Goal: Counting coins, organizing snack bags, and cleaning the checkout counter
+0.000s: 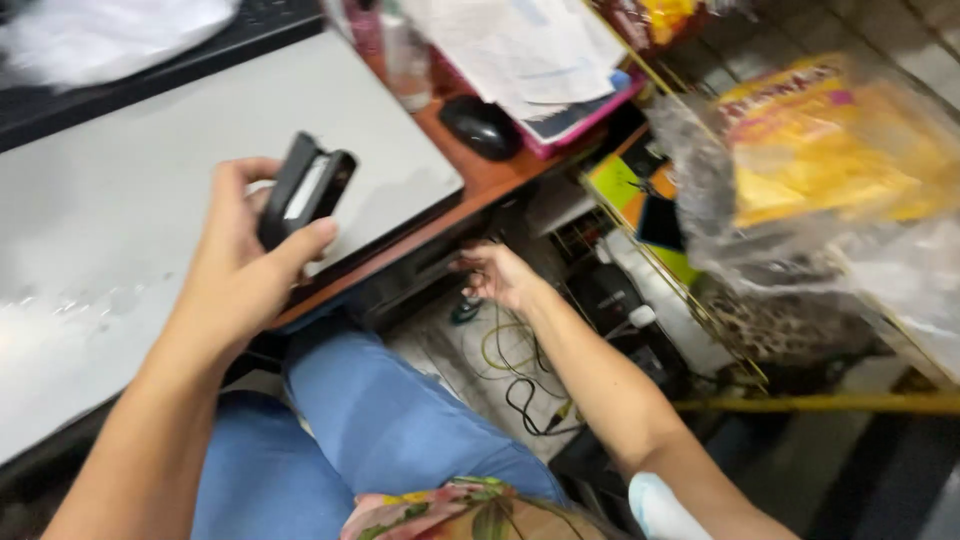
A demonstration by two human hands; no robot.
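My left hand (240, 265) is raised over the desk edge and grips a small black device (303, 188), open at its top end with a pale strip showing inside. My right hand (497, 275) reaches down under the desk's right end, fingers loosely curled near the dark underside, holding nothing that I can see. The grey desk mat (130, 190) lies beneath my left hand. My legs in blue trousers (370, 420) are below.
A black computer mouse (481, 126) sits on the wooden desk corner beside a stack of papers on a pink folder (545, 60). Yellow and black cables (520, 370) lie on the floor. A wire rack with bagged yellow packages (820, 150) stands at right.
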